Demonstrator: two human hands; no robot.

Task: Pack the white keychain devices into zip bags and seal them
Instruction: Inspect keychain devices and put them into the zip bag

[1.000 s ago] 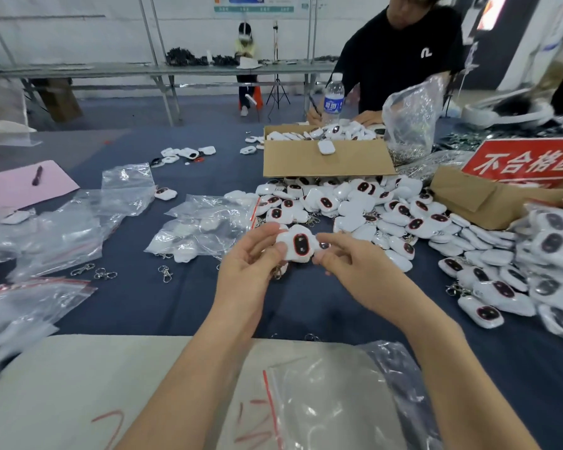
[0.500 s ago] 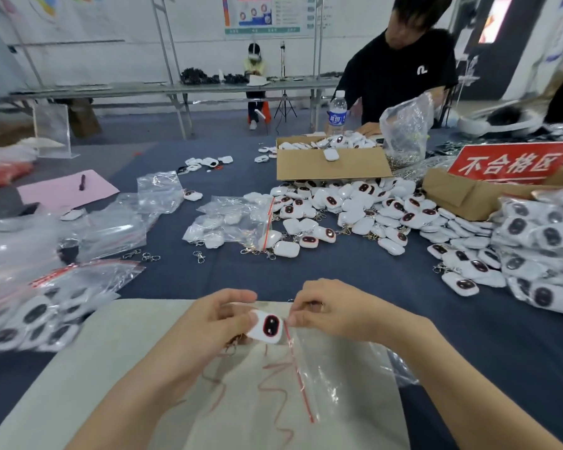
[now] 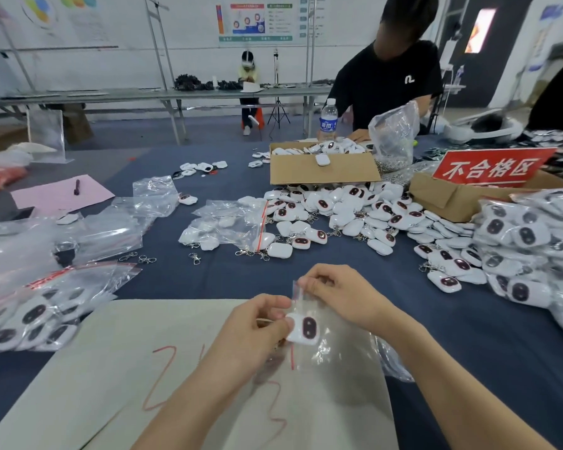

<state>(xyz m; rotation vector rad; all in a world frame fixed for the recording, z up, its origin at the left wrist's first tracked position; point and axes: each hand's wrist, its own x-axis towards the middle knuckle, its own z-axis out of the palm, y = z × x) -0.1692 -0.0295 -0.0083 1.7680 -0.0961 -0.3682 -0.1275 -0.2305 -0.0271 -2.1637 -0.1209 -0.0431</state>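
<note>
Fingers of my left hand [image 3: 257, 332] pinch the white keychain device [image 3: 303, 329] at twelve o'clock, at the mouth of the zip bag [image 3: 335, 352]; my right hand [image 3: 342, 300] pinches that mouth's edge; if it slackens, the device may snag and drop onto the counter [image 3: 208, 280].

Left hand [image 3: 257, 326] pushes device [image 3: 303, 329] into bag [image 3: 325, 345] — right hand [image 3: 335, 295] pinches its top.

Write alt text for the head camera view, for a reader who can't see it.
A person's left hand holds a white keychain device at the mouth of a clear zip bag, whose top edge the right hand pinches, above a pale mat. Beyond, loose devices are heaped on a blue table.
</note>
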